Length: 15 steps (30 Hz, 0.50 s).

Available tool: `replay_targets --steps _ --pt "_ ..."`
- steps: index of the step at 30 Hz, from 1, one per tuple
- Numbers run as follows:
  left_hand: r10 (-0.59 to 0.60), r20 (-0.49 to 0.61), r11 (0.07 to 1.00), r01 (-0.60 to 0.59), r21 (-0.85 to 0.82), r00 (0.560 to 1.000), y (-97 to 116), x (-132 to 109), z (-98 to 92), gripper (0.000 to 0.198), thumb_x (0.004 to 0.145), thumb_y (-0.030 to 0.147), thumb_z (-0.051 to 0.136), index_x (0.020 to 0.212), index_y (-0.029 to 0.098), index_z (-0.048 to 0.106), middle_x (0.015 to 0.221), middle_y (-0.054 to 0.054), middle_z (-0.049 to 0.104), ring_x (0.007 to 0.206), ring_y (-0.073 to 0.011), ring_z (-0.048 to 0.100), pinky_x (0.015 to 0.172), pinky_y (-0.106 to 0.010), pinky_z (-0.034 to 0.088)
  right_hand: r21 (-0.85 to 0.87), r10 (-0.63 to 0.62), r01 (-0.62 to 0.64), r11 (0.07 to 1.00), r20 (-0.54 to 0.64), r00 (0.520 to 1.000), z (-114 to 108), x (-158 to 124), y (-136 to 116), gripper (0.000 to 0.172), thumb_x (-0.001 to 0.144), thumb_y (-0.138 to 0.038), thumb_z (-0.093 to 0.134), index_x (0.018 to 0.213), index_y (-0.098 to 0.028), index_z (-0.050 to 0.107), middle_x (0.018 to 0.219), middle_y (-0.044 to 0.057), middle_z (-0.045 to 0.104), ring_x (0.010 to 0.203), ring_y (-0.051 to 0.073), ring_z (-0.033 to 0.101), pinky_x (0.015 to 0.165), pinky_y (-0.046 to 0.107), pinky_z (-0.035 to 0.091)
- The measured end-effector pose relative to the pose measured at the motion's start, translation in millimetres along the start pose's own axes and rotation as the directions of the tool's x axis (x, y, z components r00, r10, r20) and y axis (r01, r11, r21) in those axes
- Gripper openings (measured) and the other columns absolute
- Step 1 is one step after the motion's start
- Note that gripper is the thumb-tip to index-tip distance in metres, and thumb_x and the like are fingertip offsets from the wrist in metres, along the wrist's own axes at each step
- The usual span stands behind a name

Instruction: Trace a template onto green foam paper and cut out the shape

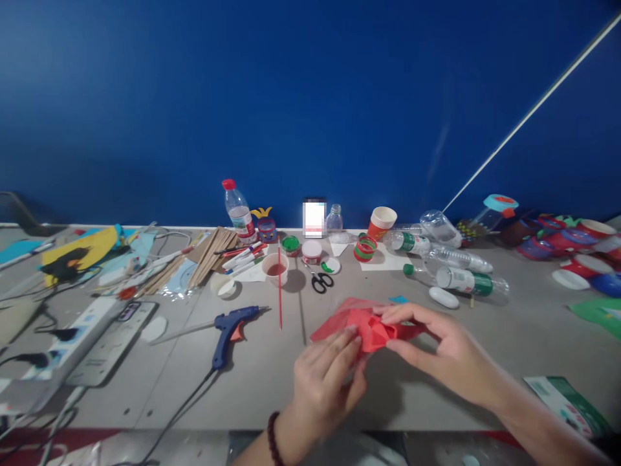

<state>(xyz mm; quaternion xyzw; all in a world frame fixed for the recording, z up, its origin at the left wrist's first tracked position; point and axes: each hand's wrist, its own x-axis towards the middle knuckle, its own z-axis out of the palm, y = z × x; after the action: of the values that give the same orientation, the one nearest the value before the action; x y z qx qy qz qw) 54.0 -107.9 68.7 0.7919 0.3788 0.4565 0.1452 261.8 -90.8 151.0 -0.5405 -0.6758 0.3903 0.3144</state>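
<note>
Both hands are low over the near edge of the table [272,388], working one red sheet [371,329].

Left hand [326,375]: fingers curled narrow, tips pressed on the near side of the sheet and pinching it from below. Dark bead bracelet [273,437] on that wrist.

Right hand [439,349]: thumb and forefinger closed on the sheet's right end, the other fingers stretched along its far edge.

The sheet sits between the two hands, touching both and lifted a little. Its middle is bunched into creases. The left part, beyond the left hand's fingertips, lies flatter and lower toward the table.

My reading is that the shaping is partway along: the centre is gathered, while the flat part looks unworked. No glue or cut edge is visible on it.

Around the hands:
- A blue glue gun [233,323] lies to the left of the left hand, well apart, with its cord trailing toward the near edge.
- A thin red stick [280,291] and black scissors [321,281] lie beyond the left hand.
- A white oval piece [443,297] and clear bottles [458,278] on their sides lie beyond the right hand.
- A green packet [565,404] lies to the right of the right forearm.
</note>
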Motion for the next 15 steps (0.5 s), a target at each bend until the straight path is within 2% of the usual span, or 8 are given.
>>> replay_targets --steps 4,6,9,11,13,15 --pt "-0.028 -0.089 1.000 0.027 -0.015 0.996 -6.2 -6.8 -1.7 0.028 0.085 0.011 0.058 0.107 0.024 0.067 0.100 -0.007 0.075 0.085 -0.0204 0.073 0.073 -0.027 0.056 0.013 0.002 -0.002 1.000 0.044 0.999 -12.0 1.8 9.3 0.020 0.084 -0.035 0.064 0.102 -0.027 0.067 0.108 0.005 0.069 0.104 0.025 0.062 0.091 0.035 0.051" --pt "-0.126 -0.106 0.989 0.117 -0.086 0.986 -8.0 -7.7 -2.3 0.025 0.088 0.010 0.054 0.106 0.024 0.065 0.095 -0.006 0.076 0.082 -0.0179 0.073 0.073 -0.026 0.055 0.053 0.003 -0.007 0.999 0.067 0.998 -18.8 3.8 12.4 0.022 0.082 -0.035 0.067 0.103 -0.026 0.067 0.105 0.005 0.069 0.099 0.023 0.064 0.089 0.033 0.051" --pt "-0.309 -0.134 0.930 0.270 -0.249 0.941 -8.8 -4.0 2.0 0.019 0.094 0.016 0.047 0.104 0.022 0.061 0.102 -0.008 0.074 0.091 -0.0180 0.070 0.078 -0.028 0.055 0.176 0.028 -0.040 0.984 0.068 0.997 -25.7 7.4 14.1 0.025 0.078 -0.036 0.069 0.101 -0.024 0.067 0.096 0.005 0.069 0.087 0.022 0.065 0.077 0.029 0.053" --pt "-0.398 -0.163 0.866 0.311 -0.392 0.903 -8.4 0.7 7.6 0.018 0.097 0.023 0.041 0.102 0.020 0.058 0.112 -0.011 0.071 0.099 -0.0196 0.068 0.079 -0.030 0.055 0.282 0.068 -0.086 0.956 0.071 0.995 -28.1 9.4 14.0 0.028 0.076 -0.038 0.070 0.100 -0.023 0.067 0.093 0.005 0.069 0.081 0.021 0.065 0.069 0.027 0.053" --pt "-0.483 -0.165 0.786 0.344 -0.514 0.860 -7.5 6.2 12.1 0.021 0.099 0.028 0.036 0.100 0.020 0.055 0.114 -0.012 0.069 0.099 -0.0197 0.068 0.076 -0.030 0.056 0.363 0.105 -0.130 0.923 0.090 0.990 -31.1 10.3 13.3 0.032 0.072 -0.039 0.071 0.099 -0.023 0.067 0.092 0.006 0.069 0.078 0.021 0.065 0.065 0.027 0.052" --pt "-0.515 -0.146 0.753 0.364 -0.548 0.845 -6.0 11.6 12.2 0.021 0.100 0.030 0.035 0.096 0.021 0.054 0.111 -0.011 0.071 0.096 -0.0190 0.069 0.073 -0.029 0.056 0.413 0.136 -0.161 0.896 0.090 0.987 -36.4 9.5 12.2 0.034 0.065 -0.039 0.073 0.095 -0.025 0.068 0.091 0.006 0.070 0.075 0.022 0.064 0.063 0.029 0.052"
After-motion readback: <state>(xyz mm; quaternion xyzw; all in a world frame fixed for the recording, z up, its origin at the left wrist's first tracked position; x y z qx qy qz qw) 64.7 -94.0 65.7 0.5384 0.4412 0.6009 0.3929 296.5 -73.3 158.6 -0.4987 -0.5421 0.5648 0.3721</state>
